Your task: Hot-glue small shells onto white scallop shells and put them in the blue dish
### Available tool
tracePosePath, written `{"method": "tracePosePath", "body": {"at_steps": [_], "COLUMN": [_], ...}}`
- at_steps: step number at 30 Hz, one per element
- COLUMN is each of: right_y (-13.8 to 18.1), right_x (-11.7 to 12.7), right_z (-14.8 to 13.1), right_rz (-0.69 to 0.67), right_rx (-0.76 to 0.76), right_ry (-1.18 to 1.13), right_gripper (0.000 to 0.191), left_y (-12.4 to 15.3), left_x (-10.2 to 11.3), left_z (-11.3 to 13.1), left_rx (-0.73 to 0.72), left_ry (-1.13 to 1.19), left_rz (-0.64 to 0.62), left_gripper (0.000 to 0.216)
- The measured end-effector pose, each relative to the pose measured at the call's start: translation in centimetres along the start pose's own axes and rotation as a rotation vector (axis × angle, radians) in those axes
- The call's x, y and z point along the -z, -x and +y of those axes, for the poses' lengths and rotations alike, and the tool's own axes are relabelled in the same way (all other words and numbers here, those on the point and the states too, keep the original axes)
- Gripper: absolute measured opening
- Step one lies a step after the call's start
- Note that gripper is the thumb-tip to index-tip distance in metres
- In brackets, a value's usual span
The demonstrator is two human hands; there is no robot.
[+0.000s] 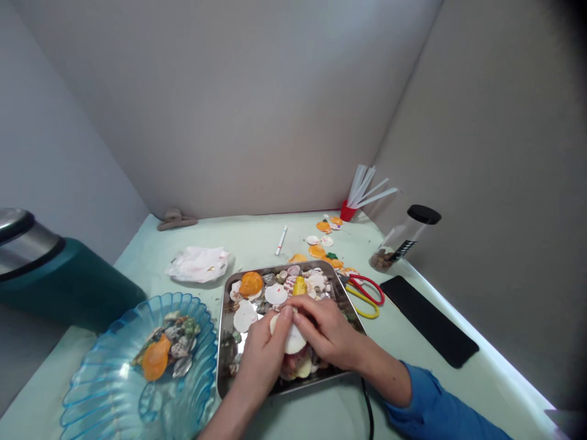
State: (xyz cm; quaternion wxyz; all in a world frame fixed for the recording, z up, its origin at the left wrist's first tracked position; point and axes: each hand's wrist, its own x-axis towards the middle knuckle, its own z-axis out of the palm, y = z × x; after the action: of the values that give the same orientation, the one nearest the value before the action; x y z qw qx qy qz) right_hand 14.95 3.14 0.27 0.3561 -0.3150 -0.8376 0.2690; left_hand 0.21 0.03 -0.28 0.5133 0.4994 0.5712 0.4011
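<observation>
A metal tray (224, 342) in front of me holds several seashells, white, orange and striped. Over its near half, my left hand (261, 357) and my right hand (328, 330) together grip one white scallop shell (293, 339). The left thumb presses on the shell's top and the right fingers curl round its upper edge. An orange scallop shell (251, 283) lies at the tray's far left.
A blue scalloped glass bowl (105, 391) with several shells stands at the left. A crumpled tissue (199, 264), a pen (280, 241), loose shells, red and yellow scissors (367, 293), a black pad (428, 321), a jar (403, 238) and a red cup of straws (355, 205) surround the tray.
</observation>
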Motion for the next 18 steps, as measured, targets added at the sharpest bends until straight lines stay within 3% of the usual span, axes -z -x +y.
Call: {"method": "tracePosePath", "body": {"at_steps": [18], "right_y": [-0.05], "right_x": [-0.08], "right_z": [-0.03], "right_rz": [-0.001], "right_rx": [0.013], "right_ry": [0.002], "right_gripper": [0.02], "left_y": [0.36], "left_x": [0.1], "left_z": [0.77], "left_rx": [-0.004], "left_ry": [0.041], "left_rz": [0.031], "left_gripper": [0.045]}}
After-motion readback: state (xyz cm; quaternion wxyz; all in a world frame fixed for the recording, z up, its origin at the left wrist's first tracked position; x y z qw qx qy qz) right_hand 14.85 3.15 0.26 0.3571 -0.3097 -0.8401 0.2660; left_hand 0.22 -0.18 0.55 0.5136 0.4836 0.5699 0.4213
